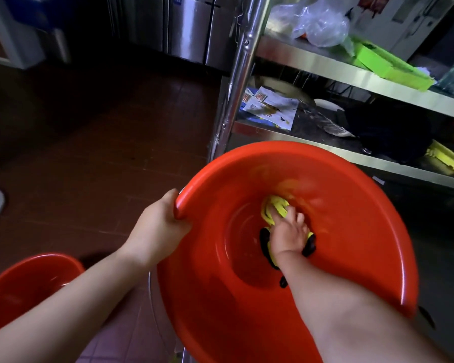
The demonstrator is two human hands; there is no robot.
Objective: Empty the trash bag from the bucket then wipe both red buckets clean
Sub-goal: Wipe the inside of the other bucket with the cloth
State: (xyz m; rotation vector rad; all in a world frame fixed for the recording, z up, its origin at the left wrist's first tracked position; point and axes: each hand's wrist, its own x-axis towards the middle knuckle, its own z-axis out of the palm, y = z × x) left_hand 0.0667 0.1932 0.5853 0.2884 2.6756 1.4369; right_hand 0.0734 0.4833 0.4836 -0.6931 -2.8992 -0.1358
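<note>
A stainless steel shelving rack [325,65] stands at the right, its upright post [240,74] rising past the shelves. On the upper shelf lie a crumpled clear plastic bag [317,22] and, beside it, a bright green tray [385,65]. The lower shelf holds a printed paper sheet [271,107] near the post, a dark bundle [385,132] further right, and a yellow item [446,157] at the far edge. The floor [89,153] is of dark reddish-brown tiles. Steel cabinets [189,27] stand at the back.
</note>
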